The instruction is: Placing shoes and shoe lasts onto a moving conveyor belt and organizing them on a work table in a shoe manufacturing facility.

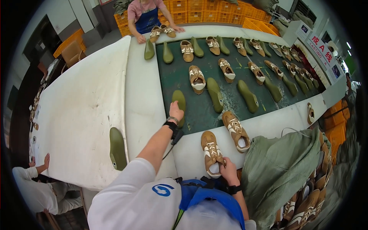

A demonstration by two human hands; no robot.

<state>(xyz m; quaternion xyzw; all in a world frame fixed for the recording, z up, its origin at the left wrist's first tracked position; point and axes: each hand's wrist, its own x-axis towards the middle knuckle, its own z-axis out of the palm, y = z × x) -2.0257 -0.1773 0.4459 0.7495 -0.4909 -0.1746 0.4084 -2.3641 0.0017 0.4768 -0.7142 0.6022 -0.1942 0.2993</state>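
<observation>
My left hand [176, 112] is closed on a green shoe last [179, 98] at the near left of the dark green conveyor belt [230, 124]. Close to my body, my right hand [229, 171] grips the heel collar of a tan sneaker [210, 147] with white stripes, its toe pointing away from me. A second tan sneaker [235, 130] lies just right of it on the white table edge [272, 125]. Beyond, more lasts, among them a green last [215, 94], lie on the belt beside tan sneakers such as this sneaker [197, 79].
A lone last [118, 148] lies on the white padded table [80, 111] to my left. Across the belt stands a person in a blue apron [147, 20], near two sneakers. Green cloth [281, 168] and piled sneakers [306, 207] crowd my right. Orange crates [195, 11] line the back.
</observation>
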